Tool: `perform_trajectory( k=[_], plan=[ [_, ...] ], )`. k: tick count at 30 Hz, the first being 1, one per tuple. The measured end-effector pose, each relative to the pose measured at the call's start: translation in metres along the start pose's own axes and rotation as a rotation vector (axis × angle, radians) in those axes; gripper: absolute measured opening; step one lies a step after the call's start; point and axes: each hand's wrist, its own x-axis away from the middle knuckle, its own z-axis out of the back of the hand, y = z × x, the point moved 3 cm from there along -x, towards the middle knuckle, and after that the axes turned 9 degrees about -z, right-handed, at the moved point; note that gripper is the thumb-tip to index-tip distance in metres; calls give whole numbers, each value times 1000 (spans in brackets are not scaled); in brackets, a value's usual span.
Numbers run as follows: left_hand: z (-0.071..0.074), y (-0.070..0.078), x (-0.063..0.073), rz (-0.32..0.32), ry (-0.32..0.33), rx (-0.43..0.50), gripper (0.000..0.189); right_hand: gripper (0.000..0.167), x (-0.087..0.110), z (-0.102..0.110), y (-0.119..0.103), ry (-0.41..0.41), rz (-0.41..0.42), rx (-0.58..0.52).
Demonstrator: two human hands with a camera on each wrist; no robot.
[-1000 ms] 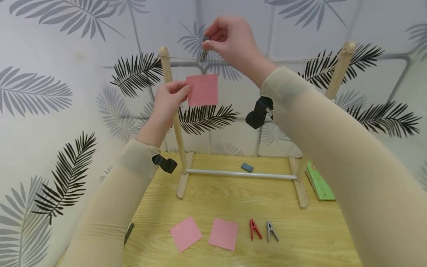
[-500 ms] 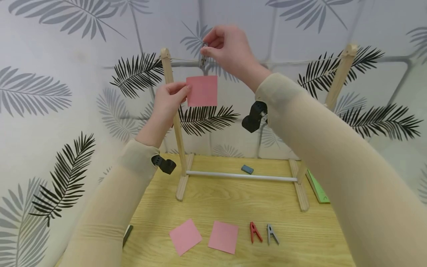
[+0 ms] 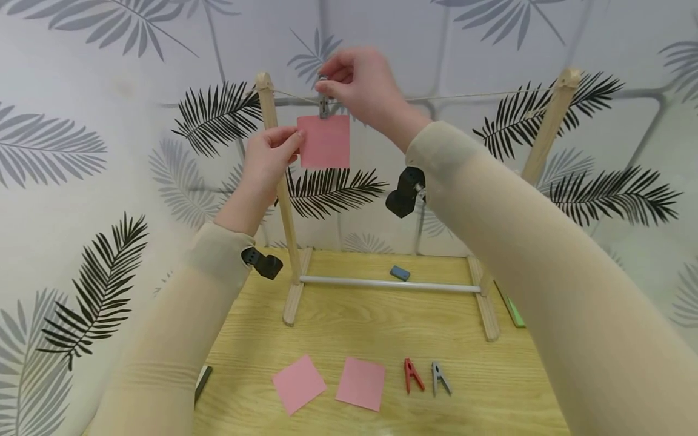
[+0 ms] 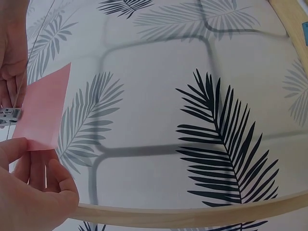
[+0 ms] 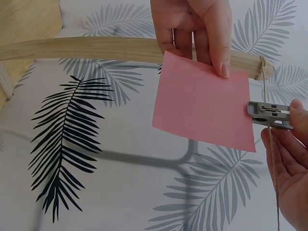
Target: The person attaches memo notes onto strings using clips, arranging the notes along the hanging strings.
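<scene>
My left hand (image 3: 271, 156) pinches the left edge of a pink square of paper (image 3: 326, 145), held upright just under the string (image 3: 463, 95). Above it my right hand (image 3: 364, 86) pinches a grey clothespin (image 3: 324, 106) at the line. The right wrist view puts the clothespin's (image 5: 267, 114) tip at the paper's (image 5: 204, 103) top edge, with the string crossing the pin. Whether its tip has clamped the paper cannot be told. In the left wrist view, the left thumb and fingers (image 4: 41, 187) hold a corner of the sheet.
A wooden frame with a left post (image 3: 288, 212), right post (image 3: 548, 130) and white crossbar (image 3: 382, 283) stands on the table (image 3: 371, 321). Two pink papers (image 3: 299, 384), a red clothespin (image 3: 412, 375) and a grey one (image 3: 440, 378) lie in front. Behind lies a blue block (image 3: 400, 273).
My right hand has come down with the grey clothespin, whose tip now meets the paper's top edge. The left hand still holds the paper in nearly the same place.
</scene>
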Motion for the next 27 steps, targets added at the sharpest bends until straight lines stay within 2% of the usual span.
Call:
perform_trajectory(
  k=[18, 27],
  plan=[
    [2, 4, 2, -20, -5, 75, 33, 28, -1, -4, -4, -15, -24, 18],
    [2, 7, 7, -9, -26, 56, 36, 34, 1, -2, -2, -40, -70, 36]
  ],
)
